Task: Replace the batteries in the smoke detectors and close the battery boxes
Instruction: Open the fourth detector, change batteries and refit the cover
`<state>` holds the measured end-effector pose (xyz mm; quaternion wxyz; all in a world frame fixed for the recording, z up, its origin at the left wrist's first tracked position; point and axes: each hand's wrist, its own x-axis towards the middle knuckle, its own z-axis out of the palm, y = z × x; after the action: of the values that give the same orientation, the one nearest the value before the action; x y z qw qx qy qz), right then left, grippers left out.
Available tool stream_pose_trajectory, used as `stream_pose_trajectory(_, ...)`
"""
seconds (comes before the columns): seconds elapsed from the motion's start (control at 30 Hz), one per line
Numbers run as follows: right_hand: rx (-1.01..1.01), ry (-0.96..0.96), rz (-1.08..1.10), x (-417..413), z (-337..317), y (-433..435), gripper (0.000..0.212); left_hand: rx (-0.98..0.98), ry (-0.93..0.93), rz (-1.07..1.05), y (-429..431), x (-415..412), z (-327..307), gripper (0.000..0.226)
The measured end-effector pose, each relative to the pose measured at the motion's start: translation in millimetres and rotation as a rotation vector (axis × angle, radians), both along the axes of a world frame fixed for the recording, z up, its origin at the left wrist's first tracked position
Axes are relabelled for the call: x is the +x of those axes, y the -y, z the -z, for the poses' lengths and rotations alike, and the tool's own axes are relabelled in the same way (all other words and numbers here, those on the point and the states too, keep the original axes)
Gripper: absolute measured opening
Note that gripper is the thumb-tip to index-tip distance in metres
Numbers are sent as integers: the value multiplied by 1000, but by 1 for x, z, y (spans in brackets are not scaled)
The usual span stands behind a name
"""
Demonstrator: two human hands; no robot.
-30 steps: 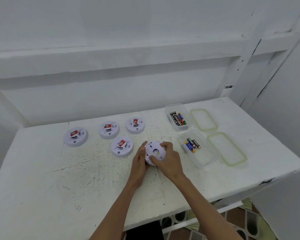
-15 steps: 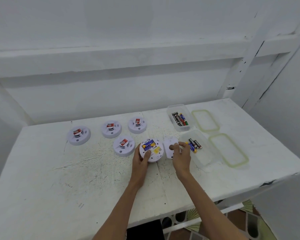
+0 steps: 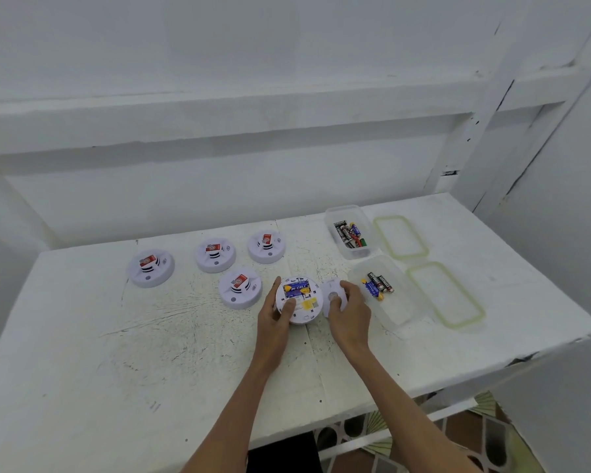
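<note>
My left hand (image 3: 276,317) grips a white round smoke detector (image 3: 299,303) that lies back side up on the table. Its battery bay is open and shows blue and yellow batteries (image 3: 297,289). Right of it, my right hand (image 3: 349,310) holds the detached white round cover (image 3: 333,295) against the table. Several other smoke detectors with red stickers sit to the left: one close by (image 3: 240,292), and three in a back row (image 3: 266,246), (image 3: 215,255), (image 3: 151,268).
Two clear plastic boxes stand right of my hands: the near box (image 3: 394,308) holds several batteries (image 3: 377,285), the far box (image 3: 350,232) holds more. Their green-rimmed lids (image 3: 401,237), (image 3: 446,295) lie further right. The white table (image 3: 116,353) ends at a wall behind.
Both hands were wrapped around the closed detector. My right hand has pulled the cover off and carried it to the right, which exposed the batteries. My left hand stayed on the detector.
</note>
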<state>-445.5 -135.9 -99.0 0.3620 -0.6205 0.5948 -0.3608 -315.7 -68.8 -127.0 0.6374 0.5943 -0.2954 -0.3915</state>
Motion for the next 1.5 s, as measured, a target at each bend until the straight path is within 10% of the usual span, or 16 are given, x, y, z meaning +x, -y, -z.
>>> stream_pose_trajectory(1.03,-221,-586,-291,67,-28,10,30,-33,47,98,-7,4,-10,53)
stream_pose_trajectory(1.5,-520,-462,-503,38,-10,14,21,-23,74,91,-6,5,-5,47)
